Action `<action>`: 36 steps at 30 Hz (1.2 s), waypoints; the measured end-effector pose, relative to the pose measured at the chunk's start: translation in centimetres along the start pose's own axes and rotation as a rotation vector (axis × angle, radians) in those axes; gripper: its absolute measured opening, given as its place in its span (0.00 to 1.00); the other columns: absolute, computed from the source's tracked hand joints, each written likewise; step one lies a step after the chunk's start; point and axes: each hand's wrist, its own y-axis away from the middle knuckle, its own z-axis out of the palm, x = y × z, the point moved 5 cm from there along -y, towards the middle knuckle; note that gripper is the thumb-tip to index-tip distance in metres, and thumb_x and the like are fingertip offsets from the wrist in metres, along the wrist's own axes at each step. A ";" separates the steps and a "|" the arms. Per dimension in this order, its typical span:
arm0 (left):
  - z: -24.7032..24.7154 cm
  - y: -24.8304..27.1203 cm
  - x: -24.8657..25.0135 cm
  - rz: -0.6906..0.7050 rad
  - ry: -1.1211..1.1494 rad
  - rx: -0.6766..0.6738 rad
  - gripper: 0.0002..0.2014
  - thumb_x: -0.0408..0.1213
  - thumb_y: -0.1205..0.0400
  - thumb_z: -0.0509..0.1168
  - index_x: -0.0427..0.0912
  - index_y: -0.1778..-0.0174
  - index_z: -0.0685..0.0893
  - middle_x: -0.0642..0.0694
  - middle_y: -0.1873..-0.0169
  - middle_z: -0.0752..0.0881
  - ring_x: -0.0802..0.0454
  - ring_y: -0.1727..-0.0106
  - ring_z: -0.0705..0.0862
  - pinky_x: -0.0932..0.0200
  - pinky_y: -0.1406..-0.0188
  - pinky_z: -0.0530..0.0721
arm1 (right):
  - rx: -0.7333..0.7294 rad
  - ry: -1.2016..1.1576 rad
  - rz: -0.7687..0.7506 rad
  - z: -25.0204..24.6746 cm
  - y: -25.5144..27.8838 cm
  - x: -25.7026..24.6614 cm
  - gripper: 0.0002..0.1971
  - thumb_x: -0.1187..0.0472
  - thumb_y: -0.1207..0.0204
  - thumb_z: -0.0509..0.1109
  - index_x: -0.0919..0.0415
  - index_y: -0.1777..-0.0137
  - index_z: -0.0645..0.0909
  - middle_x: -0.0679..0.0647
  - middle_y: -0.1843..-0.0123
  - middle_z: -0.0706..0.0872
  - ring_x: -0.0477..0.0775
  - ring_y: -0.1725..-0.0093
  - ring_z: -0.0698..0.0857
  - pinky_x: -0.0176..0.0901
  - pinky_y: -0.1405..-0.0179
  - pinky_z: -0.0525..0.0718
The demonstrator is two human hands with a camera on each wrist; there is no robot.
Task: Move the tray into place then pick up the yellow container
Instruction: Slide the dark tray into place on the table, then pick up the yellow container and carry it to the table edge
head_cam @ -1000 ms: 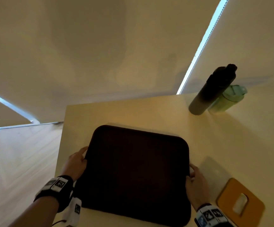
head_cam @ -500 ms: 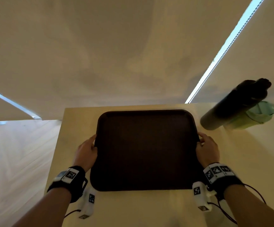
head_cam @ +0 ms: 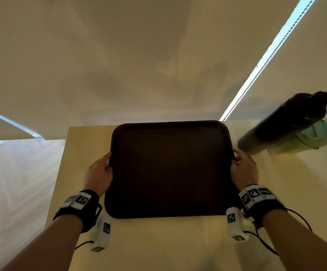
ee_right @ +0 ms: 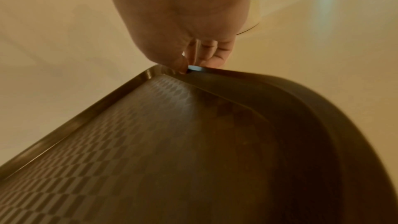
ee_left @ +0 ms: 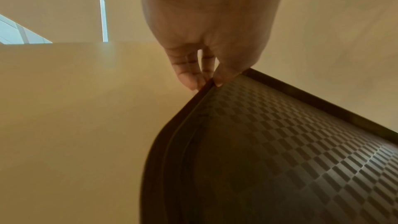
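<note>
A dark brown tray [head_cam: 170, 169] with a textured bottom lies on the pale table [head_cam: 158, 241], its far edge near the table's back edge. My left hand [head_cam: 102, 169] grips the tray's left rim [ee_left: 202, 89], thumb on top and fingers underneath. My right hand [head_cam: 242, 165] grips the right rim [ee_right: 215, 71] the same way. The tray is empty. No yellow container is in any current view.
A tall dark bottle [head_cam: 283, 124] and a pale green bottle [head_cam: 307, 139] stand on the table just right of the tray's far corner, close to my right hand. Pale blinds [head_cam: 139, 55] hang behind the table. Wood floor [head_cam: 18, 182] lies to the left.
The tray has travelled away from me to the back of the table, both hands still on its rims. The view has turned, and the orange-yellow item at lower right has left the picture.
</note>
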 end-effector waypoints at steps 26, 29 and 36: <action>0.3 6.7 8.4 0.158 0.187 -0.073 0.17 0.39 0.19 0.63 0.48 0.33 0.79 0.48 0.52 0.84 0.56 0.52 0.82 0.62 0.50 0.77 | 0.078 -0.149 -0.030 -6.6 9.5 -1.4 0.16 0.60 0.20 0.69 0.59 0.33 0.81 0.60 0.43 0.87 0.54 0.51 0.84 0.45 0.50 0.78; 4.4 11.5 12.2 0.252 0.211 -0.269 0.14 0.38 0.19 0.63 0.47 0.37 0.81 0.49 0.49 0.82 0.60 0.52 0.80 0.69 0.55 0.75 | 0.133 -0.213 0.049 -9.2 14.1 1.5 0.15 0.60 0.20 0.68 0.57 0.33 0.82 0.56 0.45 0.87 0.52 0.50 0.84 0.44 0.49 0.78; 14.3 23.2 19.1 0.467 0.203 -0.693 0.14 0.43 0.18 0.62 0.48 0.37 0.82 0.49 0.45 0.83 0.57 0.48 0.82 0.64 0.49 0.80 | 0.454 -0.190 0.289 -16.6 24.5 12.2 0.14 0.60 0.18 0.67 0.59 0.34 0.82 0.54 0.45 0.83 0.52 0.45 0.80 0.47 0.46 0.74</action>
